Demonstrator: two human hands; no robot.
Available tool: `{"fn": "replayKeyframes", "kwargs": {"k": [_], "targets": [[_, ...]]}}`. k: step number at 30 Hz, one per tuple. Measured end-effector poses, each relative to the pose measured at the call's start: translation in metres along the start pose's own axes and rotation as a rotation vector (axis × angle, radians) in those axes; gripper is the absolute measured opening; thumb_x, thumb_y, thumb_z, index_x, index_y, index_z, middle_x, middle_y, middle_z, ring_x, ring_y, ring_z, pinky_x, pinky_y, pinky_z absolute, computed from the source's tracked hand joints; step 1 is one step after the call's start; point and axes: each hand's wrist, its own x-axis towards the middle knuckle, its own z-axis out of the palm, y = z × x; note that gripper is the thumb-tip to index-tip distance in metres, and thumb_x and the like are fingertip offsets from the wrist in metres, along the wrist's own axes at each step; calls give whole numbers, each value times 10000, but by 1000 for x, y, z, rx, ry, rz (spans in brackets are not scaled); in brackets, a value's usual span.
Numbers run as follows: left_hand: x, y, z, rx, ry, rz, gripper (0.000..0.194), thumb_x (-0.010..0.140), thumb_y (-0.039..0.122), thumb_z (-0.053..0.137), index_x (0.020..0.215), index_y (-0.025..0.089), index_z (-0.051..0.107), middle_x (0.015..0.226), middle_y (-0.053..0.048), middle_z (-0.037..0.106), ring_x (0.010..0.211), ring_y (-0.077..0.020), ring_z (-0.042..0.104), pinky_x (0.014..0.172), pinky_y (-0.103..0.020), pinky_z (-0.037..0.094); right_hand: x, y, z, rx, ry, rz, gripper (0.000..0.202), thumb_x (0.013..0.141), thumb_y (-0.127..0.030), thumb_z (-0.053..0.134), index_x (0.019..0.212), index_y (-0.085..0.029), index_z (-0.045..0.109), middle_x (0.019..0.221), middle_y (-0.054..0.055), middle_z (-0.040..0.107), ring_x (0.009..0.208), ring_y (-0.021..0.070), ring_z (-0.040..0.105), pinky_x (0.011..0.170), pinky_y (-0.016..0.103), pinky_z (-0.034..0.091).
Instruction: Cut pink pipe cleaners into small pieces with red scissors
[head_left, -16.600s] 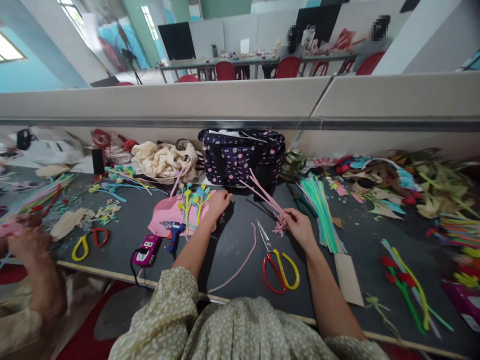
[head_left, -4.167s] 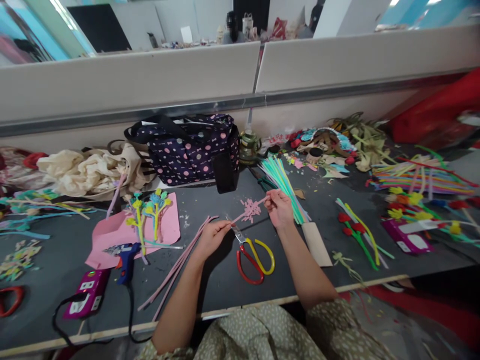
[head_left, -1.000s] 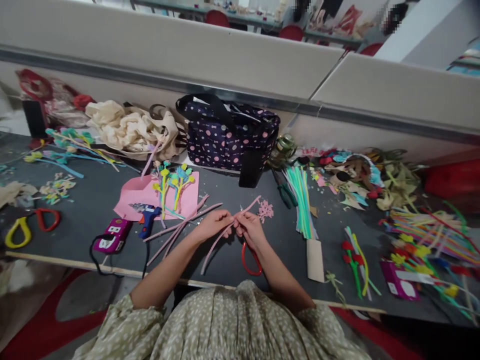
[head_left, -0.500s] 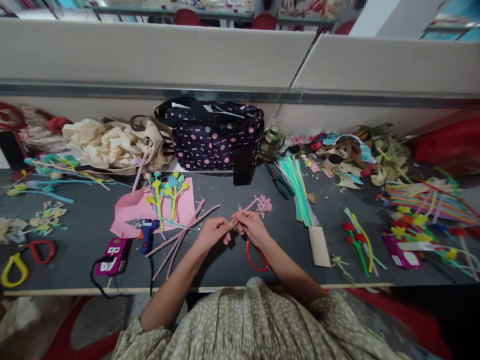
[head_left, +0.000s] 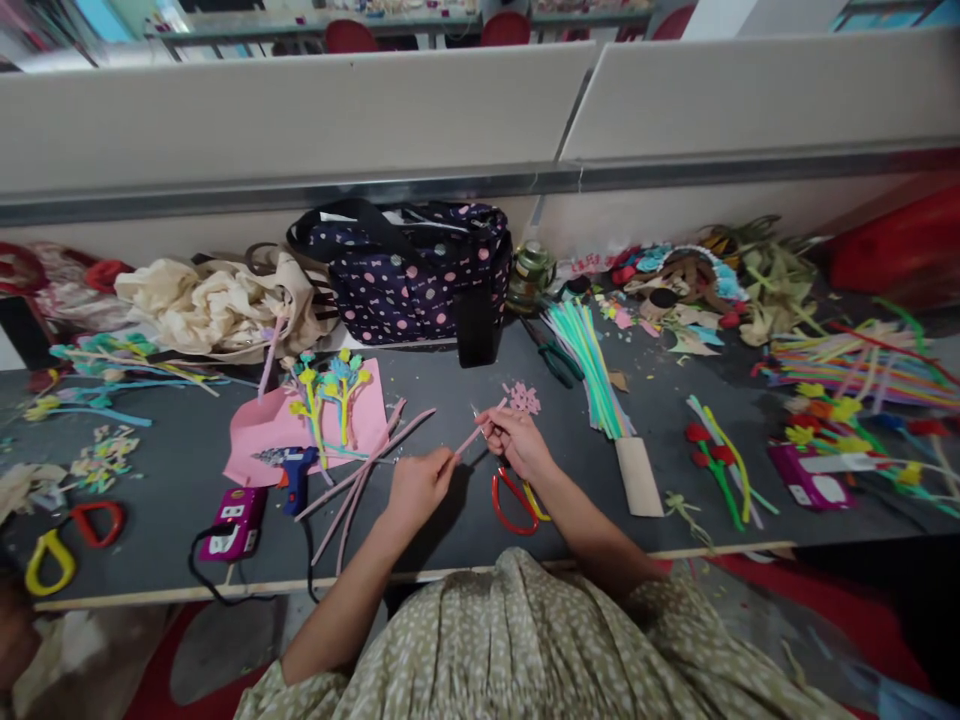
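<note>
Left grip point(head_left: 421, 485), right grip point(head_left: 516, 440), both clamped on one pink strip point(head_left: 470, 440), one glue gun point(head_left: 298, 476)

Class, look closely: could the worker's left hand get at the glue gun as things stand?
Probably yes: only low, loose stems lie between the left hand and the glue gun. It grips a pink stem, though, so it would likely have to let go first.

Craft workshop: long dark worktable point(head_left: 420, 375), glue gun point(head_left: 297, 478), scissors point(head_left: 496, 498), pipe-cleaner bundle point(head_left: 589, 360) (red chairs point(head_left: 506, 30), second table point(head_left: 420, 22) beyond partition point(head_left: 300, 125)).
</note>
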Motion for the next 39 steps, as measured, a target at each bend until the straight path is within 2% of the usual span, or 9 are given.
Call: {"fn": "replayKeyframes", "kwargs": {"k": [4, 9, 16, 22, 26, 30, 36, 39], "targets": [[-2, 2, -3, -106, -20, -27, 356, 934, 397, 421, 732, 192, 630, 614, -31, 639, 555, -138, 568, 559, -237, 279, 2, -9, -7, 0, 8, -32, 238, 722, -369, 708, 735, -132, 695, 558, -17, 550, 394, 42, 392, 361, 171, 265], [0, 6, -6, -440, -83, -107, 363, 897, 432, 470, 672, 186, 614, 568, -2, 635, 518, -121, 581, 559, -211, 373, 3, -13, -13, -4, 9, -65, 241, 721, -374, 713, 727, -133, 691, 551, -15, 554, 387, 39, 372, 359, 176, 260], [-3, -7, 5, -742, -169, -246, 339, 840, 441, 529, 650, 167, 591, 557, 1, 626, 460, -115, 568, 485, -203, 417, 5, -26, -30, 25, 120, -181, 248, 714, -376, 736, 706, -133, 685, 550, -17, 538, 392, 33, 359, 353, 175, 255], [-2, -9, 7, -809, -162, -289, 325, 813, 444, 563, 658, 160, 593, 548, -2, 624, 441, -113, 562, 472, -207, 431, -3, -30, -36, -29, 157, -221, 307, 736, -420, 729, 909, -173, 672, 646, -28, 571, 436, 42, 403, 367, 167, 311], [-1, -7, 11, -812, -182, -288, 333, 818, 457, 556, 674, 159, 597, 557, -3, 628, 451, -111, 567, 472, -201, 431, -11, -16, -33, -132, 69, -130, 351, 752, -478, 701, 923, -173, 666, 677, -21, 585, 452, 50, 443, 382, 174, 359], [0, -6, 14, -833, -261, -236, 345, 821, 483, 561, 724, 155, 606, 592, -9, 638, 500, -121, 595, 498, -209, 445, -17, -9, -28, -250, 26, -128, 276, 747, -428, 715, 768, -159, 655, 634, -13, 605, 437, 46, 448, 389, 163, 352], [12, 11, 13, -1046, -369, -222, 453, 807, 564, 576, 932, 132, 627, 706, -32, 673, 538, -109, 601, 534, -215, 457, -25, -11, -21, -314, -3, -94, 269, 725, -419, 722, 745, -157, 662, 609, -6, 631, 435, 61, 480, 385, 161, 360], [19, 23, 10, -1160, -375, -235, 471, 788, 565, 608, 931, 117, 631, 687, -37, 668, 511, -99, 585, 527, -213, 452, -29, -12, -19, -326, -30, -64, 265, 722, -413, 723, 745, -156, 664, 599, -10, 631, 422, 58, 488, 379, 156, 354]]}}
